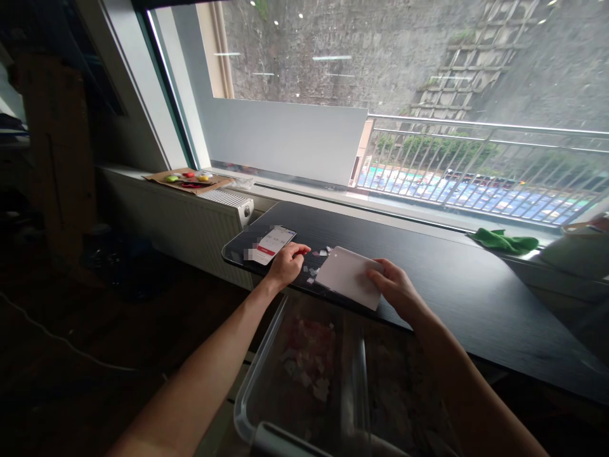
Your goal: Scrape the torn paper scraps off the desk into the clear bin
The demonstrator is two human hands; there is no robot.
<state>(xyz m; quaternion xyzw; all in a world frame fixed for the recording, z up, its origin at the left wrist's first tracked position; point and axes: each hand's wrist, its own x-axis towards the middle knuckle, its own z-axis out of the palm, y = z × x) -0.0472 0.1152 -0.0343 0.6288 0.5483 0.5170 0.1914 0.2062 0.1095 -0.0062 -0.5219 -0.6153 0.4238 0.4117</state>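
Note:
My right hand (394, 284) grips the right edge of a thin white rectangular board (349, 273), thumb on top, held low over the black table. The board has rounded corners and a small mark near its upper left corner. My left hand (287, 263) is closed, with its fingers curled and pinched together; whatever may be between the fingertips is too small to make out. Between the left hand and the board lie several small pale paper scraps (312, 272). A smartphone (270, 247) with a lit screen and a red bar lies just beyond the left hand.
Below the table's near edge stands a clear plastic bin (241, 406) with paper scraps inside. A green cloth (504, 241) lies by the window sill. Cardboard with small colourful items (190, 179) rests above the radiator (223, 219). A white cable (71, 346) crosses the floor.

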